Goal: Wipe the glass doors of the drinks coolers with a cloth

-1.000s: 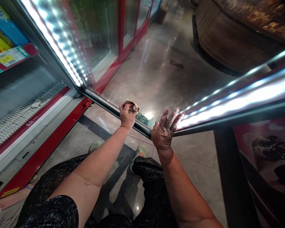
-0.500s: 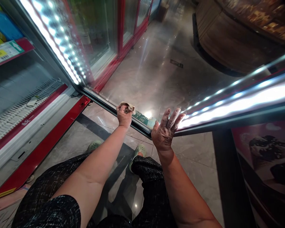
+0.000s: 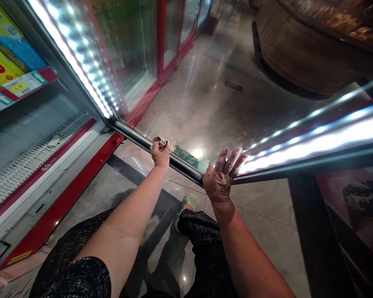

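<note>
Crumpled beige cloth [image 3: 162,142] pinched in my bare left hand [image 3: 160,155].
My fingers close on it, its folds poking out at twelve o'clock, by the black-framed glass door's [image 3: 133,135] lower edge; my bare right hand [image 3: 220,180], open and empty, spreads at four o'clock from it. Beyond, at eleven, stands a red-framed glass cooler [image 3: 161,49].
</note>
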The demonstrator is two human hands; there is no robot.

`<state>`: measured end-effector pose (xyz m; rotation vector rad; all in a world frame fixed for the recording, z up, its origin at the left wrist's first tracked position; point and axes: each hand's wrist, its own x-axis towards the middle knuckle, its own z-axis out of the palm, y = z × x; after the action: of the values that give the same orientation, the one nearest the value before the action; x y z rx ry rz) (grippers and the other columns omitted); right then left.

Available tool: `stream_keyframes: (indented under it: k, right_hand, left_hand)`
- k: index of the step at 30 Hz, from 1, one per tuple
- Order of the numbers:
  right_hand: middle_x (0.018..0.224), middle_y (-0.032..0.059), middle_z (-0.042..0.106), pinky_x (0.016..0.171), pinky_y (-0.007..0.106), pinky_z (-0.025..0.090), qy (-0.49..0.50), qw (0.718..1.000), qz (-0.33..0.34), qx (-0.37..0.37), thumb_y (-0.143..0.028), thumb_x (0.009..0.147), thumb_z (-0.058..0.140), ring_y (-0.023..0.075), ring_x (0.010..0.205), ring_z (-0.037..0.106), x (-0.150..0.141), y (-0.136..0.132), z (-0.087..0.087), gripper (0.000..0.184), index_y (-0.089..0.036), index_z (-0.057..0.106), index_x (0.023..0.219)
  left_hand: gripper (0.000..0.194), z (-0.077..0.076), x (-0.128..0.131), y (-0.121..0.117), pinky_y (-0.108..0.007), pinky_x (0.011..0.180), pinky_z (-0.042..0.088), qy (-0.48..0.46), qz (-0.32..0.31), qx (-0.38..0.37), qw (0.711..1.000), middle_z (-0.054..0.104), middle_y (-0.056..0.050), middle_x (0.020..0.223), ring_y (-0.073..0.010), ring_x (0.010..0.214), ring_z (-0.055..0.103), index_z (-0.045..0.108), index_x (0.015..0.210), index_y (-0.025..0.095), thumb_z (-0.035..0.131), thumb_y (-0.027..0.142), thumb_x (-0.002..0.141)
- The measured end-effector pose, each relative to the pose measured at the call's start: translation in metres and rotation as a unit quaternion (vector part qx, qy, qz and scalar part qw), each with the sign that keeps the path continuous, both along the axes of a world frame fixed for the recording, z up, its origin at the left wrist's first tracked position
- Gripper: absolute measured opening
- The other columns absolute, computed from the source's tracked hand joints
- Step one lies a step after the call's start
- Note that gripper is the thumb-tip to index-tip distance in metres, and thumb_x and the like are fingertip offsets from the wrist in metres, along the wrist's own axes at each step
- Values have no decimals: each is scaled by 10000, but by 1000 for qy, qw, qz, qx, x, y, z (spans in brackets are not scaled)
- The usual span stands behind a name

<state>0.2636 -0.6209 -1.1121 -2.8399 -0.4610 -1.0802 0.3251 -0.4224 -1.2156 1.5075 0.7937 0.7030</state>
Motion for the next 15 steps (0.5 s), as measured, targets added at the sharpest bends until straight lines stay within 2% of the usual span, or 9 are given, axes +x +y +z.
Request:
stream_keyframes:
  k: [5, 8, 11, 15]
  right_hand:
    - [1725, 109, -188, 1249, 686, 197, -4, 1000, -6, 0, -153, 940, 500, 360, 1586, -186, 2, 1, -2, 901, -143, -48, 1655]
    - [1724, 110, -189, 1246, 690, 192, -6, 1000, -2, 0, -175, 950, 501, 350, 1587, -192, 2, 1, -2, 892, -138, -47, 1654]
    - [1727, 129, -170, 1233, 708, 203, -11, 1000, 3, 3, -182, 948, 508, 366, 1588, -178, 2, 2, -2, 889, -125, -29, 1654]
    - [1729, 168, -139, 1217, 731, 210, -11, 1000, 8, 3, -185, 932, 529, 403, 1587, -154, 3, 1, -3, 903, -97, -7, 1653]
  left_hand:
    - [272, 4, -3, -9, -313, 974, 535, 5, -7, 9, 1000, 545, -69, 1135, -158, 962, 635, 673, 1021, 181, 719, 88, 769]
    - [360, 13, 1, 1, -317, 1050, 504, 2, 5, 38, 999, 540, -94, 1218, -188, 1082, 635, 655, 1085, 178, 681, 30, 758]
    - [426, 15, 6, 14, -350, 1103, 478, 34, 32, 32, 998, 535, -110, 1260, -216, 1192, 608, 622, 1144, 186, 685, 27, 754]
    - [487, 10, 6, 20, -388, 1061, 511, 54, 35, 24, 998, 565, -114, 1225, -233, 1146, 632, 603, 1163, 185, 777, 97, 716]
